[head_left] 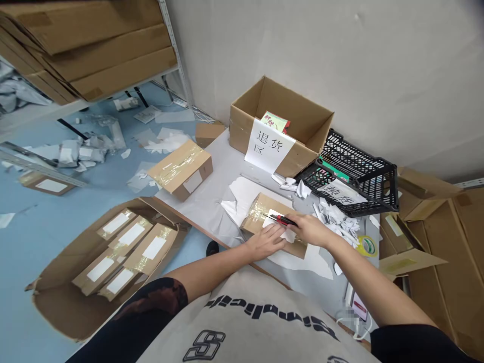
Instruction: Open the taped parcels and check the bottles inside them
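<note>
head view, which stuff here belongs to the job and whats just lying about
Job: left hand resting on taped brown cardboard box; right hand holding red-and-black box cutter.
Lying about: open brown cardboard box with white paper sign; black plastic crate; yellow tape roll; white paper scraps.

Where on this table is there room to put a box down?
Grey tabletop shows between the taped box and the open cardboard box. It's crowded around your right hand and red cutter, with paper scraps, the black crate and a tape roll.
</note>
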The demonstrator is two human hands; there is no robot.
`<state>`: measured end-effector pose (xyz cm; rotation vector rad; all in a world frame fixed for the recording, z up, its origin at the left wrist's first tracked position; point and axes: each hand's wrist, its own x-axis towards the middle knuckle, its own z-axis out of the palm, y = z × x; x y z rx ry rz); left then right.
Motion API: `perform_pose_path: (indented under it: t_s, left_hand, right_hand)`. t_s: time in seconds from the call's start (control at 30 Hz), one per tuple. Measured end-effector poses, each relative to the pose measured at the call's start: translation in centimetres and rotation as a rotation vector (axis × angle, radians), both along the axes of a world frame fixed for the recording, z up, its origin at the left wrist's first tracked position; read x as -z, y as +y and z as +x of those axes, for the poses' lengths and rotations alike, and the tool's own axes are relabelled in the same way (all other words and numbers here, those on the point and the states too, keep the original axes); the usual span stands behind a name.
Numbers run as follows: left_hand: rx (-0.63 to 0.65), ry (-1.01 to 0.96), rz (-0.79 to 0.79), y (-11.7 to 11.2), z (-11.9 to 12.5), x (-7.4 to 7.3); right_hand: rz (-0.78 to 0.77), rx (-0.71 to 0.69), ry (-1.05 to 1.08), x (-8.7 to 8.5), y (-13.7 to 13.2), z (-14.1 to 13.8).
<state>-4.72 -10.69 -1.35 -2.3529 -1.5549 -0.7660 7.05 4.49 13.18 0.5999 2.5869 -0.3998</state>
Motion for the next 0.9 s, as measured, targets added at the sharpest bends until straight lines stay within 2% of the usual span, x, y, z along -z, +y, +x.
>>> perform_pose_path:
  t_s: [0.07, 0.13, 0.27, 0.37, 0.47, 0.6, 0.73, 0.9]
  left_hand:
    - [-0.01, 0.012, -0.05, 0.0, -0.2, -0.2]
    - [0.004, 0.025, -0.137, 0.2, -0.5, -0.5]
    - [0.027, -0.008, -0.29, 1.2, -0.6, -1.1]
    - [0.003, -0.031, -0.325, 2.1, -0.1, -1.1]
    - [-0.037, -0.033, -0.326, 2.6, 0.4, -0.9]
    - [-0.067, -0.017, -0.29, 2.6, 0.6, -0.6]
    - [-0.023, -0.023, -0.195, 2.2, 0.5, -0.2]
    - [0.007, -0.024, -0.048, 1.9, 0.6, 0.0]
  right_hand:
    - [-0.111, 0.062, 0.129, -0.2, 0.7, 0.7]
    - [-0.154, 0.089, 0.216, 0.1, 0.9, 0.6]
    - [-0.064, 0.051, 0.183, 2.0, -0.2, -1.7]
    - [0.005, 0.01, 0.183, 3.4, -0.8, -3.5]
    - [0.063, -0.015, 0.183, 3.8, -0.8, -3.8]
    - [0.123, -0.038, 0.155, 2.7, -0.5, -3.1]
    - [0.214, -0.039, 0.089, 0.8, -0.6, -2.9]
    - [0.291, -0.164, 0.02, -0.9, -0.8, -3.2]
